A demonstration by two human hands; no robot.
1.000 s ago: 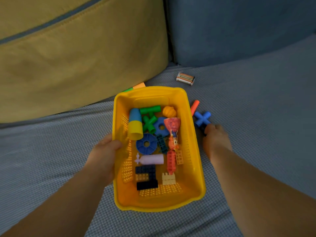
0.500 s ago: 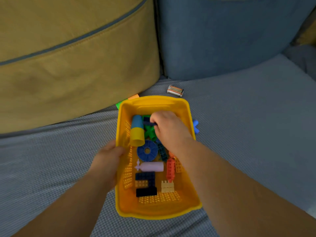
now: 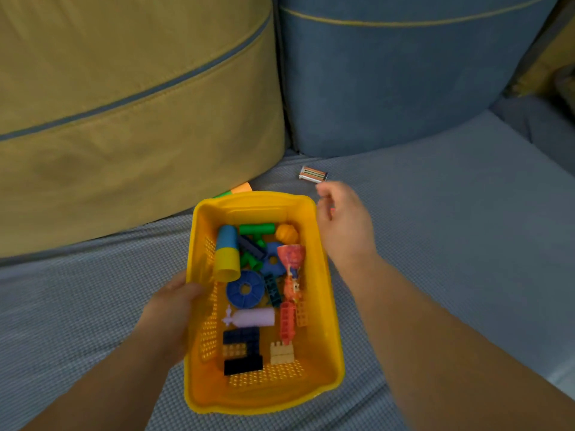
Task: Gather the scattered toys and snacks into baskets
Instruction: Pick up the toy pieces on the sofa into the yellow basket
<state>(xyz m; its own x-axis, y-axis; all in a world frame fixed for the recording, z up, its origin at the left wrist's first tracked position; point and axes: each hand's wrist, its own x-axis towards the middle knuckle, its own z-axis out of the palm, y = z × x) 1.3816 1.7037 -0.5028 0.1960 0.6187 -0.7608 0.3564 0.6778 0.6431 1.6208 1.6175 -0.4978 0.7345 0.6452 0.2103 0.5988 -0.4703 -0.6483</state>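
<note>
Right hand [image 3: 345, 225] hovers beside the yellow basket's [image 3: 255, 209] far right corner, fingers loosely curled; can't tell if it grips anything. Left hand [image 3: 172, 315] grips the basket's left rim. Striped snack packet [image 3: 313, 174] lies flat just beyond that far right corner, long axis roughly left-right. Likely light, crinkly, slippery; pinch across its short width.

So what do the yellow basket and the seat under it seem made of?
Yellow basket: probably moulded plastic, smooth, slightly glossy, with rows of small holes in walls and floor. Seat cushion: apparently woven fabric, matte, with a fine checked weave.
</note>
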